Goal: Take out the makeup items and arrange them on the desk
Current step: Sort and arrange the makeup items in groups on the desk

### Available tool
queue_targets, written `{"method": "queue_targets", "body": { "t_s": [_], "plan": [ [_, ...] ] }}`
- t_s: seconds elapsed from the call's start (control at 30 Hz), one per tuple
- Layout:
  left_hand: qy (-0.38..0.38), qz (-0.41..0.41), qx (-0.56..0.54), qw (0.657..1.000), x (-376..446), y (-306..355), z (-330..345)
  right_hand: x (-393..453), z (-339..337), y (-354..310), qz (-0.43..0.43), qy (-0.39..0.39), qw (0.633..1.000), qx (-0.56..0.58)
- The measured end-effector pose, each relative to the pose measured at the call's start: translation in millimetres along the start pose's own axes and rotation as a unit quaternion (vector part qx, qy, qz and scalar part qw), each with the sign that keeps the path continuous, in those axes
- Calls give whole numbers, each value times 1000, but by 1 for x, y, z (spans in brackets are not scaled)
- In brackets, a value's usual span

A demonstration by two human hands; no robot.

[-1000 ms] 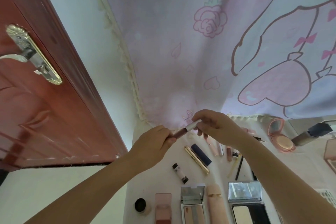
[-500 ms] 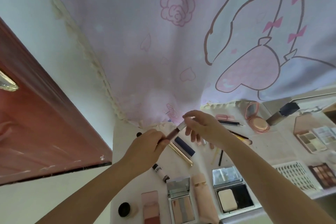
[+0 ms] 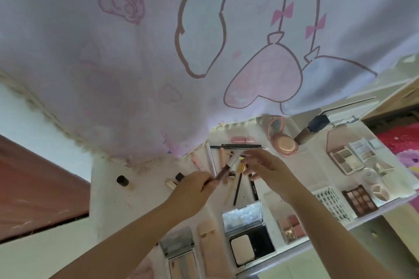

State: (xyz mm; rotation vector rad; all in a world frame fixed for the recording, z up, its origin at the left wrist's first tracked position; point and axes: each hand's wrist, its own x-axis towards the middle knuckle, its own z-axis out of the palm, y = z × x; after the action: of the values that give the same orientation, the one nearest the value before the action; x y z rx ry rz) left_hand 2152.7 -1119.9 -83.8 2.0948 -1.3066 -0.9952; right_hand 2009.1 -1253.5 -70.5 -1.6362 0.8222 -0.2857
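My left hand (image 3: 192,192) grips the brown lower end of a slim lip tube (image 3: 223,171), whose pale cap points up and right over the white desk (image 3: 127,206). My right hand (image 3: 267,172) hovers just right of the cap, blurred, with its fingers spread and nothing in them. Under both hands lie several pencils and slim tubes (image 3: 237,186). A dark-capped little bottle (image 3: 123,181) stands alone on the left of the desk.
An open powder compact (image 3: 247,233), a round pink compact (image 3: 283,140), eyeshadow palettes (image 3: 347,156), a brown palette (image 3: 360,199) and a lash tray (image 3: 333,204) fill the desk's right side. A pink printed curtain (image 3: 158,63) hangs behind. At the left is a red-brown door (image 3: 34,188).
My right hand pinched the tube's pale cap before; now its fingers have spread and come off it. The left hand keeps its hold. The view has swung right, away from the door.
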Motion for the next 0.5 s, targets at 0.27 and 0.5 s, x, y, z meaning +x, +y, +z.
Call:
{"method": "queue_targets", "body": {
  "t_s": [0.27,0.5],
  "plan": [
    [-16,-203,-226,953,106,52,73,9,-86,69,110,43,966,-229],
    [45,-247,-144,957,195,90,130,32,-122,114,48,-86,889,-447]
  ]
}}
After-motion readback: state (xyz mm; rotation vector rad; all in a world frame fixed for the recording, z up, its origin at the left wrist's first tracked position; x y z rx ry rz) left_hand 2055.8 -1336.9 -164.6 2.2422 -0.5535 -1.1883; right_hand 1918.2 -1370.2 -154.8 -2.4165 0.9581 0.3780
